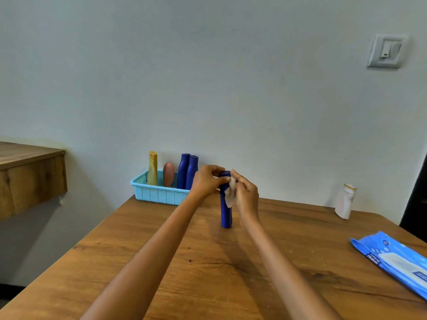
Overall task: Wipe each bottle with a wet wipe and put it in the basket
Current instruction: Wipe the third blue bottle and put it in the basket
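Both hands up at the top of the blue bottle, which stands upright on the wooden table, roughly mid-table. Left hand grips the cap end, fingers curled over the top & thumb pressed across the front. Right hand pinches a crumpled wet wipe against the bottle's right side, just below the cap; the wipe hangs down along the neck. Fingers of the right hand are bent round the wipe, thumb side toward the bottle. Both forearms bare, reaching in from the near edge.

Moving outward: behind & left of the hands sits the light-blue basket at the far table edge, vs. the wall. Inside, all upright: a yellow bottle at the left, a reddish-brown oval bottle next to it, then two dark blue bottles side by side, touching (right one partly hidden by the left hand).

Off to the right, well apart from the action, a white bottle w/ a gold ring at the neck stands near the far right table edge. Nearer, at the right edge, lies the blue wipes pack, flat, partly cut off by the frame.

Background: a pale wall, a light switch upper right, a wooden shelf at left.
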Available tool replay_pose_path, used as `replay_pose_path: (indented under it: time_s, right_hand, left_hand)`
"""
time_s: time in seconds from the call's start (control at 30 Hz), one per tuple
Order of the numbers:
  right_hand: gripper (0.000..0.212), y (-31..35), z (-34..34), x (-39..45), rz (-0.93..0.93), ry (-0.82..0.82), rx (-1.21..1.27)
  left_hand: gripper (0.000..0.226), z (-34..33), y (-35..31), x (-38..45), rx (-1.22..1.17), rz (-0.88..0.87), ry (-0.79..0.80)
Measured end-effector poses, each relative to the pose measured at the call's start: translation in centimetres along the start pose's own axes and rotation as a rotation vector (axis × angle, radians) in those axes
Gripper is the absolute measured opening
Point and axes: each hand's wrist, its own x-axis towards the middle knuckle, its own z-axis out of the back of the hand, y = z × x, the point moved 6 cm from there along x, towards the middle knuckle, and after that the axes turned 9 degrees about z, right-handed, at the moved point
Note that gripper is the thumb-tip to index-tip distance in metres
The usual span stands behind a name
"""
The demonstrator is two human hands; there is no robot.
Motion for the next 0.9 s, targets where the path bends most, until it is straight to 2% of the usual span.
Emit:
replay_pose_path:
  time_s: [0.1, 0.27, 0.4, 0.53, 0.77, 0.9]
  right_hand:
    - [0.029, -0.5, 0.5, -0.7, 0.082, 0.048, -0.172]
    - [0.029, -2.1, 0.8, -0.6, 0.017, 0.107, -0.336]
    - [0.03, -2.3, 0.0, -0.2, -0.049, 0.124, -0.218]
    - [0.035, -0.7, -0.9, 0.1, 0.021, 0.14, -0.078]
    - [0.036, -0.7, -0.2, -1.1, 0.23, 0.199, -0.251]
    - [0.033, -2.2, 0.8, -1.1, 0.166, 0.187, -0.313]
  left_hand:
    - [0.037, 0.8, 1.1, 0.4, -0.055, 0.073, -0.057]
    - [0.035, 1.5, 2.0, 1.0, -0.091, 0.157, -0.011]
    - [0.027, 1.4, 1.4, 1.1, -0.038, 0.132, 0.007]
    - [0.028, 1.2, 1.3, 1.1, -0.058, 0.127, 0.028]
    - [0.03, 1.6, 1.5, 0.9, -0.066, 0.132, 0.018]
    - [0.027, 1.7, 1.9, 0.9, -0.09, 0.146, 0.023]
